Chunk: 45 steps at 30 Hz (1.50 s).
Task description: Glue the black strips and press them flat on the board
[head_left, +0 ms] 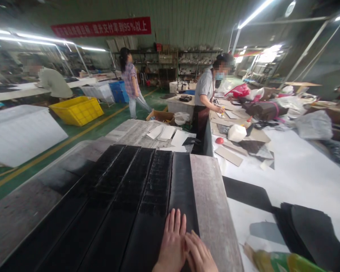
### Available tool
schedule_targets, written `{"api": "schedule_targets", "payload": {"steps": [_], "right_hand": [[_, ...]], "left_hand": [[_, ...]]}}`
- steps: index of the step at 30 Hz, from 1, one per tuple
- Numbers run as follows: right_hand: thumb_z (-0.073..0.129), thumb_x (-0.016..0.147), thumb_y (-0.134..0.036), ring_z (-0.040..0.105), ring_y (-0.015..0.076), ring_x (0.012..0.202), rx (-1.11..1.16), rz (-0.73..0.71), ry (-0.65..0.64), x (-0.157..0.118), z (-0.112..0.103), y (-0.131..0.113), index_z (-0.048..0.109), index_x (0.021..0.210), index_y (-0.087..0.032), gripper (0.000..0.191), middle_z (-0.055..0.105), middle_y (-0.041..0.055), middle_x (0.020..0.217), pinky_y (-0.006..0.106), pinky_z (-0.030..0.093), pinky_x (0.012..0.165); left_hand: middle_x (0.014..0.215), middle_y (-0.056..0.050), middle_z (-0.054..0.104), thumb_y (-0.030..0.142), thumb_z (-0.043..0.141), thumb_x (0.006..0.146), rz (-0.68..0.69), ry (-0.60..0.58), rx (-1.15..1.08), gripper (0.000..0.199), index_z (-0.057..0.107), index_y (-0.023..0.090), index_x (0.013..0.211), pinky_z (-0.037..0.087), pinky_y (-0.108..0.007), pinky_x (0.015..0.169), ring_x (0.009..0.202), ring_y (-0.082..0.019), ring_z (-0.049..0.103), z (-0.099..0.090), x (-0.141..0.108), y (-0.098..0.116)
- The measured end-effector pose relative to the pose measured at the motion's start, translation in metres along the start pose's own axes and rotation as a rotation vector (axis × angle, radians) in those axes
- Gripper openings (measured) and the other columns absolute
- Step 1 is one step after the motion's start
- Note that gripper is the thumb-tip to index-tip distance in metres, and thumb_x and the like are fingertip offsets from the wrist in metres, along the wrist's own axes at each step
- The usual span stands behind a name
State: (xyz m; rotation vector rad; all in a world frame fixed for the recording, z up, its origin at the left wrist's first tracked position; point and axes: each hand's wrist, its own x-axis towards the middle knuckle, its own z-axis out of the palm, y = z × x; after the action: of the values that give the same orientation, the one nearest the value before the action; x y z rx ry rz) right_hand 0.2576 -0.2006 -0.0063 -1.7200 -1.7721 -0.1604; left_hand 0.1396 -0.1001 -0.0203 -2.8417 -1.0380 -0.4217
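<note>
A long, narrow, flat black strip of smooth sheet material lies lengthwise beneath the hands. Its face looks matte, with a soft greyish sheen toward the far end, and its left edge is slightly uneven. To its left run glossier black strips with pale streaks, laid side by side on the worn, blotchy grey-pink surface, which shows bare along the strip's right side.

The left hand rests palm down on the near part of the strip, fingers straight and close together, pointing away. The right hand sits just beside it, touching it, with fingers slightly bent near the strip's right edge; its thumb is hidden, so I cannot tell whether it pinches anything.

Beyond the strips, an open brown cardboard box holds small items too blurred to name, with a round white tub beside it. On the floor to the left stand a large white bin, a slanted yellow plastic bin and a blue bin; their contents cannot be made out. A white plastic jug stands on the white-covered surface at right.
</note>
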Motion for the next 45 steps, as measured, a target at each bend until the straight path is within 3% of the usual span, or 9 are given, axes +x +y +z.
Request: {"api": "schedule_targets", "payload": {"steps": [3,6,11,15,24,29,34,41,45], "right_hand": [[0.039,0.101,-0.029,0.064,0.0211,0.116,-0.118,0.083,0.019,0.011,0.01,0.02,0.058,0.131,-0.022,0.036,0.067,0.0043,0.127,0.031,0.058,0.088],[0.039,0.1,-0.027,0.061,0.0219,0.121,-0.178,0.069,-0.047,0.013,0.014,0.029,0.057,0.133,-0.024,0.038,0.063,0.0025,0.133,0.036,0.054,0.095],[0.039,0.099,-0.023,0.057,0.02,0.126,-0.136,0.057,-0.134,0.007,0.013,0.036,0.049,0.142,-0.027,0.044,0.058,0.0007,0.14,0.035,0.05,0.101],[0.046,0.097,-0.023,0.057,0.0202,0.126,-0.118,0.084,-0.167,0.005,0.014,0.04,0.053,0.138,-0.028,0.042,0.059,0.0002,0.139,0.035,0.051,0.102],[0.042,0.098,-0.023,0.057,0.0216,0.125,-0.01,0.303,-0.101,0.019,0.019,0.043,0.055,0.136,-0.025,0.04,0.057,0.0067,0.14,0.034,0.054,0.099],[0.04,0.101,-0.033,0.057,0.0253,0.126,-0.024,0.426,-0.025,0.025,0.042,0.045,0.047,0.143,-0.024,0.044,0.053,0.009,0.144,0.037,0.057,0.096],[0.034,0.102,-0.033,0.051,0.0297,0.131,-0.131,0.315,0.045,0.014,0.069,0.046,0.039,0.149,-0.023,0.048,0.045,0.0121,0.151,0.046,0.055,0.098],[0.039,0.1,-0.038,0.051,0.03,0.132,-0.252,0.176,0.008,0.034,0.053,0.053,0.03,0.153,-0.02,0.056,0.045,0.0121,0.151,0.047,0.048,0.102],[0.036,0.101,-0.04,0.059,0.0272,0.124,-0.352,0.091,0.024,0.044,0.058,0.065,0.026,0.154,-0.02,0.057,0.054,0.0087,0.143,0.045,0.048,0.098]], "left_hand": [[0.158,-0.016,0.025,0.031,0.058,0.087,-0.029,-0.038,-0.016,0.066,0.038,0.015,0.149,0.038,-0.054,0.111,0.145,-0.038,0.023,-0.003,0.002,0.002],[0.156,-0.016,0.031,0.032,0.06,0.088,-0.04,-0.023,-0.03,0.064,0.041,0.015,0.147,0.041,-0.053,0.11,0.144,-0.037,0.025,-0.01,0.004,0.003],[0.153,-0.017,0.038,0.036,0.063,0.087,-0.03,0.021,-0.014,0.063,0.046,0.014,0.144,0.044,-0.052,0.108,0.141,-0.037,0.032,-0.018,0.008,0.004],[0.149,-0.019,0.042,0.04,0.063,0.088,-0.034,0.037,-0.001,0.062,0.048,0.013,0.141,0.047,-0.051,0.105,0.138,-0.038,0.037,-0.019,0.01,0.005],[0.148,-0.02,0.043,0.043,0.063,0.086,-0.034,0.057,0.022,0.063,0.05,0.012,0.14,0.048,-0.051,0.103,0.135,-0.039,0.041,-0.018,0.006,0.006],[0.14,-0.022,0.051,0.035,0.063,0.077,0.042,0.14,0.068,0.06,0.057,0.01,0.132,0.048,-0.05,0.099,0.128,-0.04,0.049,-0.01,0.008,0.0],[0.137,-0.019,0.055,0.024,0.059,0.069,0.077,0.209,0.109,0.06,0.059,0.012,0.128,0.044,-0.048,0.1,0.125,-0.038,0.052,0.004,0.007,-0.003],[0.124,-0.018,0.064,0.03,0.056,0.077,0.133,0.325,0.181,0.047,0.063,0.013,0.12,0.043,-0.047,0.097,0.115,-0.037,0.058,0.016,0.008,-0.009],[0.117,-0.016,0.066,0.028,0.06,0.081,0.103,0.455,0.192,0.033,0.066,0.015,0.111,0.042,-0.046,0.099,0.125,-0.037,0.051,0.035,0.008,-0.009]]}}
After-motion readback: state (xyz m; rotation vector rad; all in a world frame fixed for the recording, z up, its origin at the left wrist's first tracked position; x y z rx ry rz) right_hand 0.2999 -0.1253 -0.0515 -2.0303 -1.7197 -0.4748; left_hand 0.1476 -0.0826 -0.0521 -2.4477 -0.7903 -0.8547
